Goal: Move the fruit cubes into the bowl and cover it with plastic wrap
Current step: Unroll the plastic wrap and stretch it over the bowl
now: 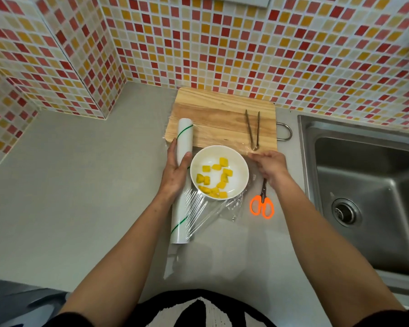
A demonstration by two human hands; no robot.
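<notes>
Left hand (176, 169) grips the plastic wrap roll (182, 180); right hand (268, 165) pinches the film's edge (250, 155). Between them sits the bowl (240, 161) holding fruit cubes (214, 180). Uneven pulling could likely bunch or tear the film.

Lighting: even, moderately bright, diffuse, cast from overhead. Shadows: soft, faint, thrown under the forearms onto the grey countertop (80, 185). Glare: small highlights noted on the plastic wrap (200, 208) and the steel sink (364, 175). Distortion: strong wide-angle bending of the tiled wall (246, 43) toward the edges. Focus: centre sharp, corners softened and smeared.
</notes>
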